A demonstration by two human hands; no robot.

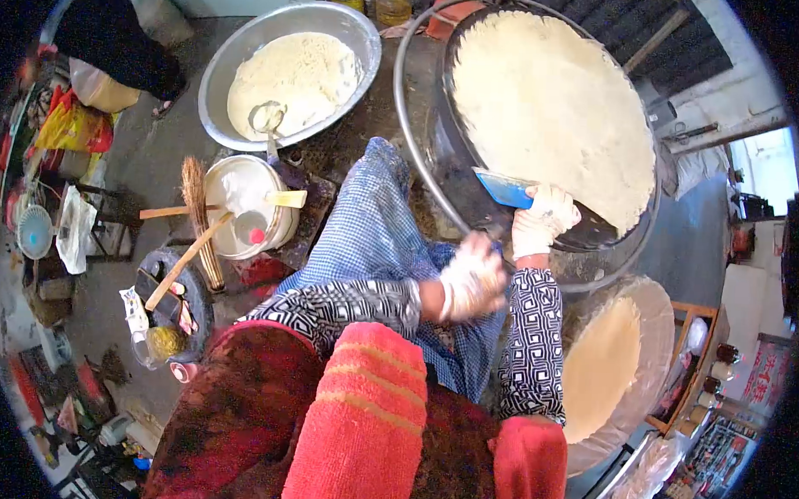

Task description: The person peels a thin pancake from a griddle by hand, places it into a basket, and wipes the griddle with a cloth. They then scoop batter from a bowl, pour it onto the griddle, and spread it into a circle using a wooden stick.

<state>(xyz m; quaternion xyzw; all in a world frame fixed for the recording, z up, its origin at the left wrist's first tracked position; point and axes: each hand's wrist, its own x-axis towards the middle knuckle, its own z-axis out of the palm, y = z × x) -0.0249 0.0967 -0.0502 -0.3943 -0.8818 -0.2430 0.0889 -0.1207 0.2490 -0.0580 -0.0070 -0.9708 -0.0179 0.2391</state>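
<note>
My right hand [546,221], in a pale glove, grips a blue scraper [505,188] at the near edge of a large round black griddle [585,237]. A wide, thin pale flatbread [554,105] covers most of the griddle, leaving a dark strip of bare metal beside the scraper. My left hand [474,280], also gloved, is smeared by motion above the blue checked cloth [365,222] over my lap. It is close to the metal ring [404,118] around the griddle, and its fingers cannot be made out.
A metal basin [213,93] of pale batter with a ladle [268,122] stands at upper left. Below it are a white bucket [281,232] and a straw brush [198,207]. More round flatbread [602,371] lies on plastic at right. A person [116,37] is at far left.
</note>
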